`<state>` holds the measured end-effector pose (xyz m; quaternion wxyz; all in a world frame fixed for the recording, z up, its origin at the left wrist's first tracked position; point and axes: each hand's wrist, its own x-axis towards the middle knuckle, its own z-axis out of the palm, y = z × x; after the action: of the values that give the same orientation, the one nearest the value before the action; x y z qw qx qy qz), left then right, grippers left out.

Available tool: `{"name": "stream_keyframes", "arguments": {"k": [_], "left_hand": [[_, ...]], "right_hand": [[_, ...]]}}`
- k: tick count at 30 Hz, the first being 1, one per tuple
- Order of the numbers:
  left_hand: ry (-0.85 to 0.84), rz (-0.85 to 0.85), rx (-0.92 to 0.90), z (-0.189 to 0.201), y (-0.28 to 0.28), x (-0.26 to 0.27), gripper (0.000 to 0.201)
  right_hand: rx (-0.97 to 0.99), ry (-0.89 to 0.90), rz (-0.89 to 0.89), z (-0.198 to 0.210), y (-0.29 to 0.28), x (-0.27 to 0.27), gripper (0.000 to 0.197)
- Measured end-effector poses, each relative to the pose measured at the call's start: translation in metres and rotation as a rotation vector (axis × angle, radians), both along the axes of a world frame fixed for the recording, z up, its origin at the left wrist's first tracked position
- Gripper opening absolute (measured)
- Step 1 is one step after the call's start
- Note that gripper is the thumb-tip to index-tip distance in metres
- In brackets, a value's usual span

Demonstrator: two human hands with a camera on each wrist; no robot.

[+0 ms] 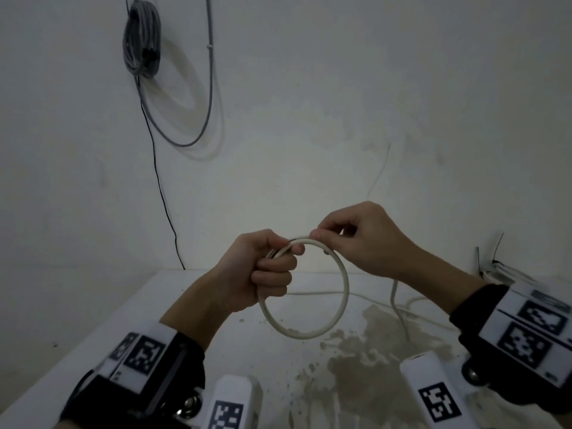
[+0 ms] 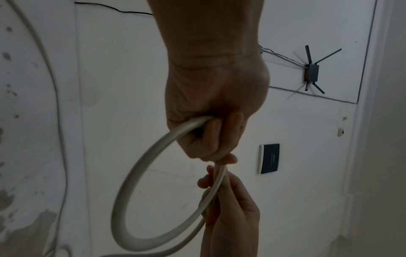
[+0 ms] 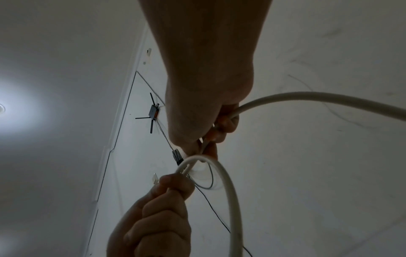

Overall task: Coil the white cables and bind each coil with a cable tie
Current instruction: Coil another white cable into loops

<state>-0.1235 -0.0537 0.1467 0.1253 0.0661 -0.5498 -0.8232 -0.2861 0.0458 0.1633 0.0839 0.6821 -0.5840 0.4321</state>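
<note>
A white cable forms one round loop held up above a white table. My left hand grips the loop's left side in a fist, with the cable's end poking out by the thumb. My right hand pinches the top of the loop between thumb and forefinger, close beside the left hand. The rest of the cable trails down from the right hand onto the table. In the left wrist view the loop hangs from the left fist. The right wrist view shows the cable running through the right fingers.
The table has brown stains near its front. Thin white cable ties lie at the table's right edge. A grey cable bundle hangs on the wall, with a thin black wire running down to the table. A router is mounted on another wall.
</note>
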Motion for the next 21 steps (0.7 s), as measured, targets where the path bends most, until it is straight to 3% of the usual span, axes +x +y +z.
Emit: {"name": "stream_keyframes", "arguments": {"k": [7, 11, 14, 17, 19, 21], "left_hand": [[-0.003, 0.050, -0.042, -0.003, 0.000, -0.003, 0.019], [0.035, 0.110, -0.041, -0.006, 0.007, -0.006, 0.017], [0.166, 0.202, 0.038, -0.009, 0.009, -0.008, 0.019], [0.302, 0.287, 0.166, -0.013, 0.003, -0.008, 0.022], [0.358, 0.342, 0.234, -0.019, -0.001, -0.006, 0.031], [0.420, 0.398, 0.261, -0.023, -0.006, -0.004, 0.028]], "right_hand": [[0.135, -0.236, 0.120, -0.001, 0.003, 0.003, 0.023], [0.170, -0.181, 0.104, -0.003, 0.000, 0.000, 0.014], [0.210, -0.248, 0.031, -0.012, 0.000, -0.007, 0.025], [0.235, -0.465, 0.030, -0.030, 0.007, -0.017, 0.039], [0.282, -0.559, 0.067, -0.043, 0.015, -0.024, 0.037], [0.374, -0.544, 0.086, -0.057, 0.024, -0.033, 0.036]]}}
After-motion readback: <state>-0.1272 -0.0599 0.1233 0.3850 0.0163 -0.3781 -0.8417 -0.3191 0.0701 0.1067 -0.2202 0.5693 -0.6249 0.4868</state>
